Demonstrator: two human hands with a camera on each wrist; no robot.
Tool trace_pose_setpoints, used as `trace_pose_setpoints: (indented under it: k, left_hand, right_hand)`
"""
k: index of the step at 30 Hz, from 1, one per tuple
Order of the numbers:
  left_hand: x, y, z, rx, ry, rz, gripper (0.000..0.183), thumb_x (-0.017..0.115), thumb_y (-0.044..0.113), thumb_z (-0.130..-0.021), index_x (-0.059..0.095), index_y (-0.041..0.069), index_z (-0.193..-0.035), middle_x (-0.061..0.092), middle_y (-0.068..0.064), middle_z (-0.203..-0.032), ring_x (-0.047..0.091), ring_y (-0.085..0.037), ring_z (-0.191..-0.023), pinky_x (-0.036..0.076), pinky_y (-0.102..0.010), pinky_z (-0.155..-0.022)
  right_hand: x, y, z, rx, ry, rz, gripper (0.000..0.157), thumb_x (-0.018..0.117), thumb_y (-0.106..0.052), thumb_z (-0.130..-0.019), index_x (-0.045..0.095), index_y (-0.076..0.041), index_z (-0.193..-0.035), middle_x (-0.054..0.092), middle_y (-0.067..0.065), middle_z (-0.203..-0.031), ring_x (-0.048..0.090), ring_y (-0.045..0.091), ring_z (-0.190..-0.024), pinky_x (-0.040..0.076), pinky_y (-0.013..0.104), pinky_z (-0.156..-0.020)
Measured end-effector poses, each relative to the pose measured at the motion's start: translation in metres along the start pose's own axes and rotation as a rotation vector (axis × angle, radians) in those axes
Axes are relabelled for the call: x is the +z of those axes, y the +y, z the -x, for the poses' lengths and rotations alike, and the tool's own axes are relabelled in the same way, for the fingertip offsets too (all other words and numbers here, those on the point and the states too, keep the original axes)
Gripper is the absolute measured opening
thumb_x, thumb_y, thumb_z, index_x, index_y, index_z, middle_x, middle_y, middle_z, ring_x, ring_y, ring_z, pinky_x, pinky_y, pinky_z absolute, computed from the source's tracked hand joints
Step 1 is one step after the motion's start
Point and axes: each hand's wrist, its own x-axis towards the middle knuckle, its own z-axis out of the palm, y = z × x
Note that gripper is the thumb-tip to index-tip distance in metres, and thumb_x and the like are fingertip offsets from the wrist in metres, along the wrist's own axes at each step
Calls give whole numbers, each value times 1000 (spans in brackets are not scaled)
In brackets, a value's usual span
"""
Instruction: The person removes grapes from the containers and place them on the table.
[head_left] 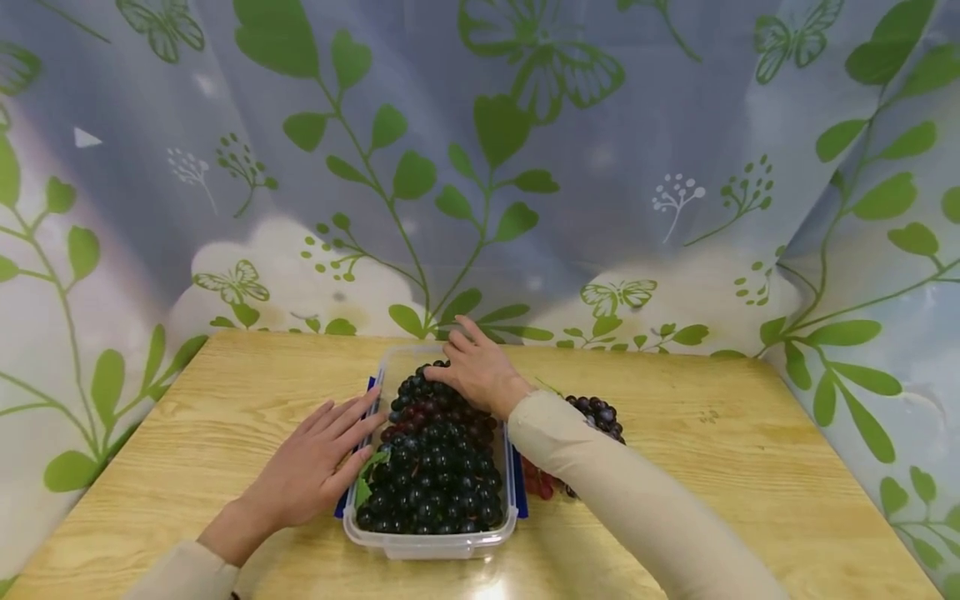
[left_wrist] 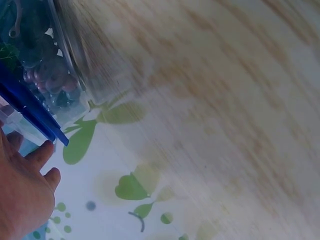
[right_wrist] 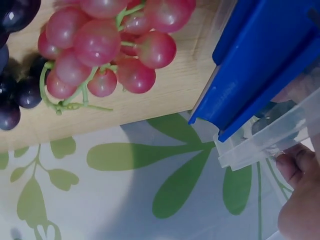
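Observation:
A clear plastic box with blue side clips stands on the table, filled with bunches of dark grapes and some reddish grapes. A green leaf pokes out along its left side. My left hand lies against the left wall, fingers stretched over the rim; in the left wrist view its fingertips are beside a blue clip. Over the far end of the box, my right hand reaches in from the right, fingers extended and thumb at the dark grapes. Its forearm hides part of the right rim.
Right of the box, partly under my right forearm, lie more dark grapes and a bunch of red grapes with green stems. The wooden table ends at a leaf-patterned curtain just behind the box.

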Motion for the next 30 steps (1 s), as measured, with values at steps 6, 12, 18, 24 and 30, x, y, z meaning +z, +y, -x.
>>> trace_pose_setpoints:
  k: [6, 12, 18, 24, 30]
  left_hand:
    - [2, 3, -1, -8, -8, 10, 45, 39, 35, -103, 44, 19, -146, 23, -2, -156, 25, -21, -140, 17, -51, -111]
    - [2, 2, -1, -13, 7, 11, 44, 42, 32, -103, 45, 18, -144, 22, 0, -157, 26, -22, -140, 17, -50, -111]
    - [1, 1, -1, -8, 11, 17, 44, 44, 31, -102, 46, 19, -144, 23, -1, -156, 26, -22, -140, 17, -51, -111]
    - [2, 1, -1, -5, 11, 13, 44, 41, 32, -103, 45, 20, -145, 23, -1, -157, 27, -23, -139, 18, -52, -111]
    - [2, 1, 0, -8, 22, 11, 43, 42, 32, -103, 46, 19, -144, 24, -2, -156, 28, -24, -139, 18, -51, -111]
  right_hand:
    - [5, 7, 8, 23, 46, -62, 70, 64, -54, -86, 31, -42, -147, 53, -1, -130, 36, 25, -126, 5, 48, -114]
    - [5, 15, 15, 49, 119, -161, 66, 65, -59, -82, 42, -37, -140, 60, -3, -118, 43, 23, -118, 8, 48, -113]
    - [5, 17, 21, 24, 164, -238, 63, 67, -56, -83, 47, -34, -138, 63, -6, -118, 44, 21, -119, 6, 50, -113]
    - [6, 19, 27, 58, 196, -314, 59, 67, -56, -83, 53, -34, -135, 64, -10, -118, 48, 18, -112, 4, 51, -113]
    - [0, 24, 32, 120, 213, -448, 55, 64, -53, -85, 53, -33, -136, 64, -9, -119, 48, 15, -103, 1, 49, -112]
